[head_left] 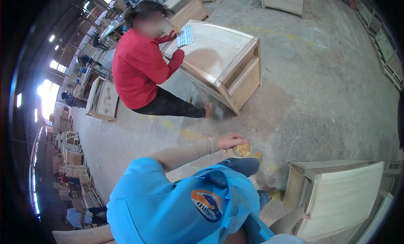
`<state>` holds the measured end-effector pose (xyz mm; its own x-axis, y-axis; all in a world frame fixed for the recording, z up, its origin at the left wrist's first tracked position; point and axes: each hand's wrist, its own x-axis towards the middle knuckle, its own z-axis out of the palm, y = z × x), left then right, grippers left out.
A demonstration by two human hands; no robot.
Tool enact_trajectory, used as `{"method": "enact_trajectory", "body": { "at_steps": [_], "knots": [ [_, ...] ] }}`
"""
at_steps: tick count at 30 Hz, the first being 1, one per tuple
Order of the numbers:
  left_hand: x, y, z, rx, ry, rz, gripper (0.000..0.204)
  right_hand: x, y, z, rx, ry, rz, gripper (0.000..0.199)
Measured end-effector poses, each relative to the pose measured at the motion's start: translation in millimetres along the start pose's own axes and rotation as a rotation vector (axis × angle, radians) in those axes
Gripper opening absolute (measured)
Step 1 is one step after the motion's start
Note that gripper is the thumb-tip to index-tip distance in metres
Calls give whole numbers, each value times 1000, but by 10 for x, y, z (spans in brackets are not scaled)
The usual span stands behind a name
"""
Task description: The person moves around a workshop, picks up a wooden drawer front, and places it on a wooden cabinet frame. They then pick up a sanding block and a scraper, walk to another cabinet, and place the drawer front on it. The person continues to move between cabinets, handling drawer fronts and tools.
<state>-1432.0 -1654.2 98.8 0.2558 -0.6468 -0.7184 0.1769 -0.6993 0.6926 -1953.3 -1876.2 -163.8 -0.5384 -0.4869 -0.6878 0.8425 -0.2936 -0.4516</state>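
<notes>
Grey concrete floor (320, 96), stained and dusty, in a large workshop; unfinished wooden furniture stands about, and bright windows and lamps run along the left. Head view, sole view: the wearer has a blue garment (155, 202) with a round badge, and a beige sleeve on the left arm. Hands well apart. Left hand (231, 141) closed on a yellow-orange item (243, 149), held out over the floor just beyond the wearer's knee; its wrapping looks see-through, contents too small to identify. Right hand (304, 213) at the near edge of a pale wooden cabinet (347, 197), lower right; whether it grips or merely rests, cannot tell. Opposite, a co-worker in a red top (139, 69) stands by a second wooden cabinet (223, 54), one hand beside a light-blue patterned sheet (185, 36) at its top. Further cabinet (102, 99) behind the co-worker.
</notes>
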Motion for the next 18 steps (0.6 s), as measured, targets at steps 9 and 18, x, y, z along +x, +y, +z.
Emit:
{"method": "enact_trajectory", "body": {
  "at_steps": [9,18],
  "knots": [
    [337,269,-309,-70,-60,-36,40,-1185,612,-232,118,183,18,92],
    [91,316,128,-121,-122,-52,38,-1075,665,-438,-14,198,14,86]
  ]
}}
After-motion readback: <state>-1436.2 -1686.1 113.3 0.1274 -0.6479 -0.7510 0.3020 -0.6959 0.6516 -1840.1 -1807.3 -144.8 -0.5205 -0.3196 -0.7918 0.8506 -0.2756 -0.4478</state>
